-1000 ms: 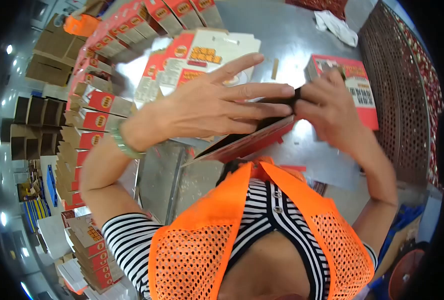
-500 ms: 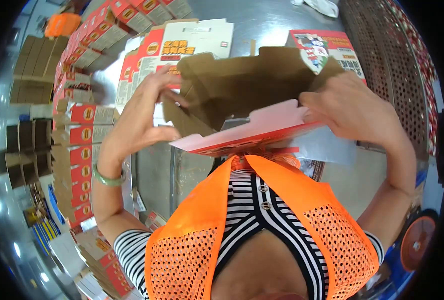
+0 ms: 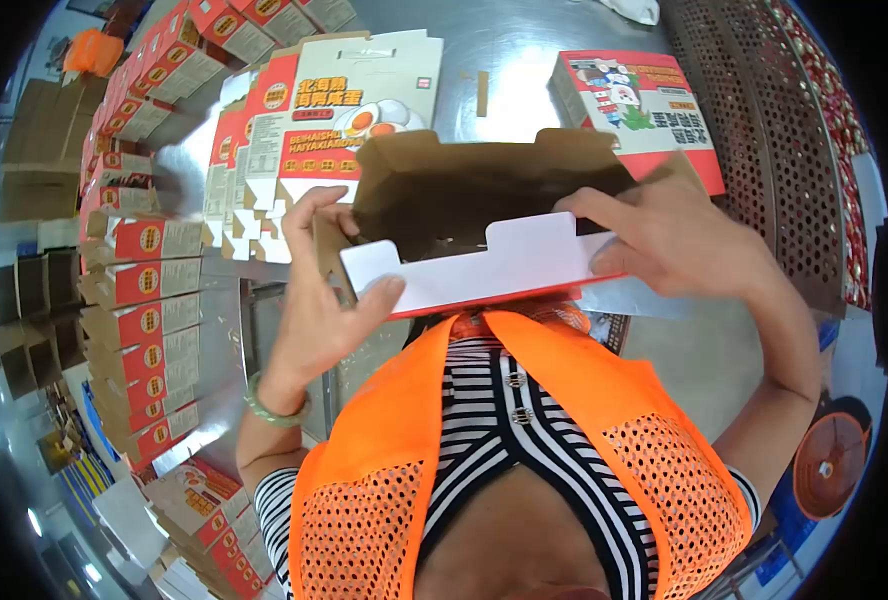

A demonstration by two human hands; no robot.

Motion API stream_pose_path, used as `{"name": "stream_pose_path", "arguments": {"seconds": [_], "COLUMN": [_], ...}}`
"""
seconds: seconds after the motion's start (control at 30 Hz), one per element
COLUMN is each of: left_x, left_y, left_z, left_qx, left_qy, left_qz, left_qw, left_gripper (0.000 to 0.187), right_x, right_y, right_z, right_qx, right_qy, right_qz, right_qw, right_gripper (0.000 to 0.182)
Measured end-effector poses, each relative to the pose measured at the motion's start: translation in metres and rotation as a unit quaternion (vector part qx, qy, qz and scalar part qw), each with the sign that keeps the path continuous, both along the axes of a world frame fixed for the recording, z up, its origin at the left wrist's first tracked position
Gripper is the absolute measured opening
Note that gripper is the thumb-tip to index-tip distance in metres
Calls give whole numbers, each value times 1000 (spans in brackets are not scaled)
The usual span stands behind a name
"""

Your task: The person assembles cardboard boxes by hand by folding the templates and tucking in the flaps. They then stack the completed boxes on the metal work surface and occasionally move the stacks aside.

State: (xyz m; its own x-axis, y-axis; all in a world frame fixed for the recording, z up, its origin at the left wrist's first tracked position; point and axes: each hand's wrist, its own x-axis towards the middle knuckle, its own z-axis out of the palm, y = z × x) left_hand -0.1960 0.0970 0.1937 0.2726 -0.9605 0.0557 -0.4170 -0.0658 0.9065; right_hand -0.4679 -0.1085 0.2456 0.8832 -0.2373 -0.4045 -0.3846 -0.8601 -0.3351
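Observation:
An open cardboard carton (image 3: 484, 262), brown inside with white tuck flaps and a red lower edge, is held in front of my chest with its opening facing up. My left hand (image 3: 326, 290) grips its left end, thumb on the white front flap and fingers at the side panel. At the right end, my right hand (image 3: 679, 230) holds the front corner, thumb and fingers about the white flap. The carton's base is hidden from me.
Flat printed cartons (image 3: 364, 100) lie stacked on the metal table (image 3: 509, 35). A red and white carton (image 3: 644, 110) lies at the back right, beside a perforated metal panel (image 3: 754, 130). Rows of red cartons (image 3: 149, 290) stand on the left.
The carton has opened out and tipped, so its white front flap now faces up. My left hand has moved right, its thumb coming onto the flap; my right fingers have shifted along the edge.

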Motion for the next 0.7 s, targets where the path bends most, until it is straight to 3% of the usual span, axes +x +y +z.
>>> {"name": "stream_pose_path", "arguments": {"seconds": [0.03,0.1,0.17,0.23,0.27,0.33,0.37,0.43,0.47,0.5,0.53,0.6,0.63,0.67,0.7], "left_x": [-4,-11,-17,-19,-17,-27,-27,-33,-32,-28,-24,-26,-27,-25,-27], "left_y": [1,3,1,3,8,14,18,20,19,20,19,17,19,21,21], "left_z": [-4,-6,-4,-6,-12,-26,-36,-36,-36,-33,-31,-23,-19,-18,-20], "left_qx": [-7,9,-17,-44,-33,-55,-115,-179,-180,-198,-215,-202,-183,-161,-164], "left_qy": [-25,34,50,77,26,-70,-216,-246,-244,-317,-388,-380,-375,-382,-378], "left_qz": [25,62,106,133,138,171,186,206,201,153,105,86,68,51,49], "left_qw": [999,997,993,987,990,981,952,930,932,915,890,898,906,909,910], "left_gripper": [82,81,79,77,76,77,77,64,64,51,38,30,21,14,14], "right_x": [1,2,6,-1,-3,-8,-11,-15,-15,-17,-26,-63,-71,-73,-69], "right_y": [6,16,26,30,37,45,48,49,50,50,50,45,40,42,44], "right_z": [-1,-1,-3,-22,-23,-32,-36,-43,-49,-51,-49,-42,-46,-49,-47], "right_qx": [5,105,114,-108,-175,-146,-112,-104,-133,-163,-166,-261,-356,-189,-10], "right_qy": [-5,-68,-86,-263,-279,-258,-247,-189,-269,-347,-344,-422,-482,-514,-515], "right_qz": [9,-65,-111,52,84,77,74,42,54,68,65,33,-61,-251,-425], "right_qw": [1000,990,984,957,940,952,960,976,952,921,922,868,798,798,744], "right_gripper": [56,59,52,41,30,29,28,28,31,34,34,42,49,48,47]}}
